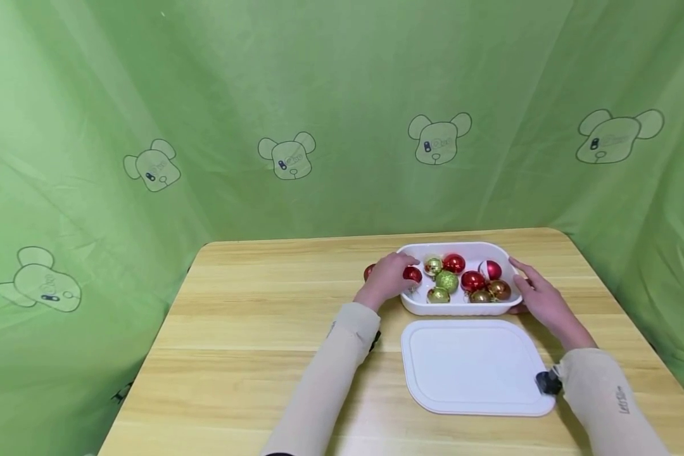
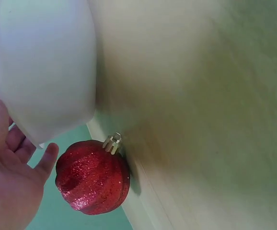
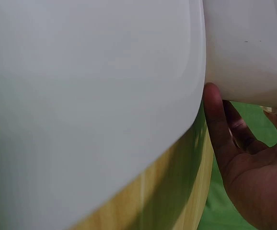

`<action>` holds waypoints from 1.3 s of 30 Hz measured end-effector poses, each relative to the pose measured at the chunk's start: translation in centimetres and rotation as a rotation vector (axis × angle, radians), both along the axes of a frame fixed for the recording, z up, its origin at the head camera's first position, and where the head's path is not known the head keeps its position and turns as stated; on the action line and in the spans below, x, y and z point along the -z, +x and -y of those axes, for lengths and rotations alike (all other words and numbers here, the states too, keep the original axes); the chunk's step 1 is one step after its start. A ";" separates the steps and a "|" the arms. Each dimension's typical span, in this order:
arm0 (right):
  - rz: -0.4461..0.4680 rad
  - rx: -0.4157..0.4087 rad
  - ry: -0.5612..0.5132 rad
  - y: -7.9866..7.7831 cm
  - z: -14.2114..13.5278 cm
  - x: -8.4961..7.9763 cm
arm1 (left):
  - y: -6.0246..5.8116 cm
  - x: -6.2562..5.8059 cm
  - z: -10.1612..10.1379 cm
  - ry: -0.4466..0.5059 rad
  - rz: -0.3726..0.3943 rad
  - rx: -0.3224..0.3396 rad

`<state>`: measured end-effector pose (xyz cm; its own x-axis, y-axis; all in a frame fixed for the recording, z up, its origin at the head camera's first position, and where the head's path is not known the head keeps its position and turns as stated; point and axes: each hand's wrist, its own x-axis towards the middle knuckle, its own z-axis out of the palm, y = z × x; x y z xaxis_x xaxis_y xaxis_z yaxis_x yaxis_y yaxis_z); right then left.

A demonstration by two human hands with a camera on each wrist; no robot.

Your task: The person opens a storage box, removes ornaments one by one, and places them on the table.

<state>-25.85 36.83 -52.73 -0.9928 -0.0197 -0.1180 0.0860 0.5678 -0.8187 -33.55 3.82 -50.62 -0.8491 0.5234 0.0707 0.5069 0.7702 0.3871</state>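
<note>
A white plastic box (image 1: pixel 462 308) with rounded corners stands open on the table, with several shiny red, green and gold-brown Christmas baubles (image 1: pixel 447 281) inside. My left hand (image 1: pixel 386 276) holds the box's left end, its fingers around the rim beside a red bauble (image 1: pixel 412 274) inside the box. At the opposite end, my right hand (image 1: pixel 541 300) grips the box by its rim and outer wall. A glittery red ribbed bauble (image 2: pixel 94 178) with a metal cap rests on the table just outside the left end, mostly hidden by my left hand in the head view.
A flat white lid (image 1: pixel 473 367) lies on the wooden table (image 1: pixel 251 329) in front of the box, under my right forearm. Behind the table and at its sides hangs a green curtain (image 1: pixel 342 76) printed with bear heads.
</note>
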 end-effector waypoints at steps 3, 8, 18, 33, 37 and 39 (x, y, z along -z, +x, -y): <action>0.002 -0.003 -0.012 0.1 0.1 0.0 | 0.0 0.1 0.0 0.012 0.022 -0.006; 0.004 0.006 0.005 0.1 0.0 0.0 | 0.0 0.1 0.0 0.030 0.034 -0.007; 0.001 0.012 0.033 0.1 0.1 -0.1 | 0.2 -0.1 -0.1 0.036 0.005 0.035; -0.001 0.007 -0.023 0.1 0.1 -0.1 | 0.0 0.6 0.1 0.124 -0.030 0.030; 0.002 0.012 -0.007 0.1 0.2 -0.1 | 0.1 0.7 0.2 0.159 -0.072 0.022; 0.004 0.012 0.006 0.1 0.2 -0.2 | 0.2 0.7 0.3 0.186 -0.081 0.013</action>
<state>-25.78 36.62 -52.48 -0.9925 -0.0074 -0.1224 0.0962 0.5719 -0.8146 -33.39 3.54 -51.29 -0.8299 0.5061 0.2348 0.5518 0.6825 0.4793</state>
